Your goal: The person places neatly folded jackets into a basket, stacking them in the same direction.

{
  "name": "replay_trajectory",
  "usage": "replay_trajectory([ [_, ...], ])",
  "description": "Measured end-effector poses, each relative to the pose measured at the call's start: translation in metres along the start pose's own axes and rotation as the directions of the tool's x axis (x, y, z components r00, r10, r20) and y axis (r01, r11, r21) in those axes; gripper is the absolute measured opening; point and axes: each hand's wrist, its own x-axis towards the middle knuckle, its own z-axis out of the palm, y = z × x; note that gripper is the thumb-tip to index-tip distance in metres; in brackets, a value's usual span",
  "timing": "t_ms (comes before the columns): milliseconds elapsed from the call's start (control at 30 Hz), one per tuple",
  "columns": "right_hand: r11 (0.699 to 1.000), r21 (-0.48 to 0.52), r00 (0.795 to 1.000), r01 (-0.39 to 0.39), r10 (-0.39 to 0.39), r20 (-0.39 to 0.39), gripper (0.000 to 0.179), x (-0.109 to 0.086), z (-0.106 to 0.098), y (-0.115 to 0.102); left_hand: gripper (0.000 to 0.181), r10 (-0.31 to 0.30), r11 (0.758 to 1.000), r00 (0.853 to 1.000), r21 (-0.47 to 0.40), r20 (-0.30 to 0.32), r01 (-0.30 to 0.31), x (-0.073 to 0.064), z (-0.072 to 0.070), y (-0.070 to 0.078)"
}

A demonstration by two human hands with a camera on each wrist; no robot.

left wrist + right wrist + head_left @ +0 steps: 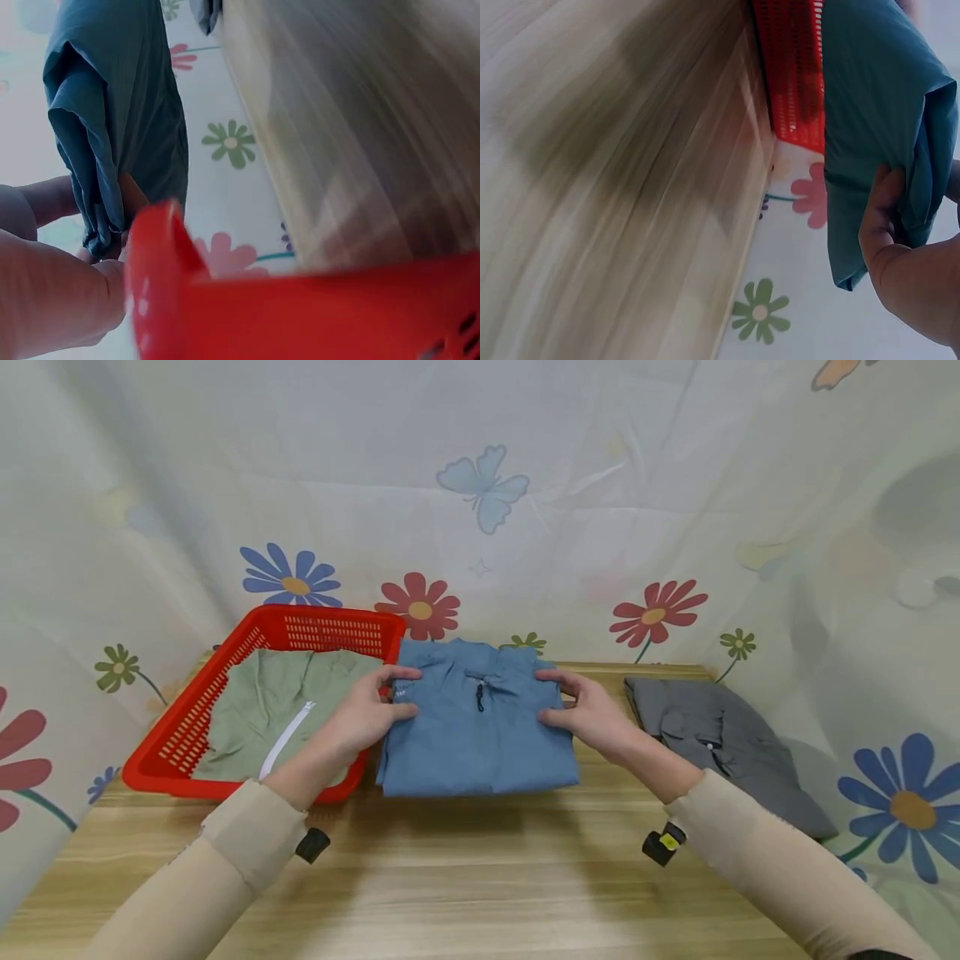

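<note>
A folded blue jacket (pixel 480 743) with a dark zip pull near its collar is held up above the wooden table. My left hand (pixel 371 706) grips its left edge, thumb on top and other fingers tucked beneath. On the opposite edge my right hand (pixel 588 710) holds it the same way. Both wrist views show the layered folds of the blue jacket (pixel 142 97) pinched between thumb and fingers, clear of the tabletop. In the head view the jacket's left side comes right up to the red basket (pixel 251 789), where a light green garment (pixel 262 702) with a white zip lies.
At the right on the table (pixel 480 877) lies a folded grey garment (pixel 727 743), close to the curtain. A white curtain (pixel 585 543) printed with flowers and a butterfly hangs behind and along the sides. The basket's rim stands near my left wrist.
</note>
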Motion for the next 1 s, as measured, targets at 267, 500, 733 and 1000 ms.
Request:
replay_trajectory([
  [267, 1.000, -0.005, 1.000, 0.015, -0.015, 0.005, 0.060, 0.014, 0.016, -0.019, 0.046, 0.006, 1.000, 1.000, 0.008, 0.001, -0.006, -0.002, -0.026, -0.003],
  [500, 1.000, 0.013, 1.000, 0.010, -0.009, -0.022, 0.060, 0.027, 0.035, -0.034, 0.049, 0.011, 1.000, 1.000, 0.015, 0.009, -0.011, -0.003, -0.053, -0.006],
  [733, 0.999, 0.041, 1.000, 0.013, -0.014, 0.006, 0.058, 0.034, 0.052, -0.052, 0.053, -0.018, 1.000, 0.999, 0.005, 0.029, 0.018, -0.004, -0.075, -0.010],
  [1000, 0.998, 0.055, 0.999, 0.039, -0.038, -0.018, 0.054, 0.054, 0.075, -0.057, 0.057, -0.052, 0.998, 0.998, 0.031, 0.017, 0.052, -0.005, -0.101, -0.020],
])
